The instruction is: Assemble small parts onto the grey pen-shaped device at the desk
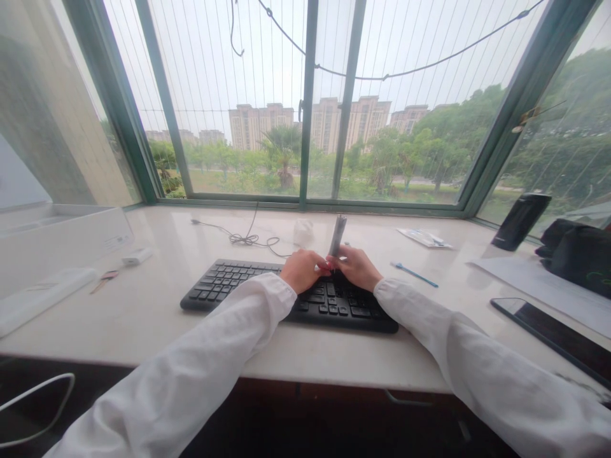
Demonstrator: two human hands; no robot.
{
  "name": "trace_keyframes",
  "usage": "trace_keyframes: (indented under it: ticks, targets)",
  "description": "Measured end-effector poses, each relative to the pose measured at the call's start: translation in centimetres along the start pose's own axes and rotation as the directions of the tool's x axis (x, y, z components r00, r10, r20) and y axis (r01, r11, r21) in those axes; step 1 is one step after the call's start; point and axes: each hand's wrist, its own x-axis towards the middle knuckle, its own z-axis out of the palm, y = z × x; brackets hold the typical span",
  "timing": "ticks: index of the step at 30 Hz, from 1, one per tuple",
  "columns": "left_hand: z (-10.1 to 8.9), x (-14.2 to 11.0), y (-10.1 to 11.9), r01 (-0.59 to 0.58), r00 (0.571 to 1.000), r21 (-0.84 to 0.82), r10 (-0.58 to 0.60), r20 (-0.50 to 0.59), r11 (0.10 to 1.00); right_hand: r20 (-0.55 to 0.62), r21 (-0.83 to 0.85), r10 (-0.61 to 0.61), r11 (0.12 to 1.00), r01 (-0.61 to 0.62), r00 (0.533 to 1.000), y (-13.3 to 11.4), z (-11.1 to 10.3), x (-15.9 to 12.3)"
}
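Observation:
Both of my hands meet above a black keyboard (217,283), over its right half. My right hand (360,267) has its fingers closed around the lower end of a slim grey stick-like tool (338,232), which stands nearly upright with its top end pointing to the window. My left hand (303,268) is pinched close against the right fingertips. A small reddish and whitish bit shows between the fingertips, too small to name. The fingers hide the tool's lower end.
A coiled black cable (245,239) and a whitish block (303,232) lie behind the keyboard. To the right are a blue thin stick (415,275), a flat packet (424,238), a phone (554,331) and a black cylinder (521,221). A white adapter (137,256) sits left.

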Motion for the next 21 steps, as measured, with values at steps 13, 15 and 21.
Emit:
trace_keyframes:
  ticks: [13, 15, 21]
  targets:
    - [-0.2, -0.5, 1.5, -0.033, 0.999, -0.007, 0.034, 0.035, 0.999, -0.077, 0.278, 0.268, 0.931, -0.237, 0.960, -0.6, -0.5, 0.4]
    - [-0.1, -0.6, 1.7, -0.024, 1.000, -0.001, 0.024, 0.002, 1.000, -0.079, 0.223, 0.206, 0.957, -0.184, 0.975, -0.8, -0.6, 0.4]
    - [0.4, -0.4, 1.1, -0.059, 0.991, -0.045, 0.053, -0.124, 0.997, -0.062, 0.266, 0.179, 0.951, -0.157, 0.982, -0.6, -0.8, 0.4]
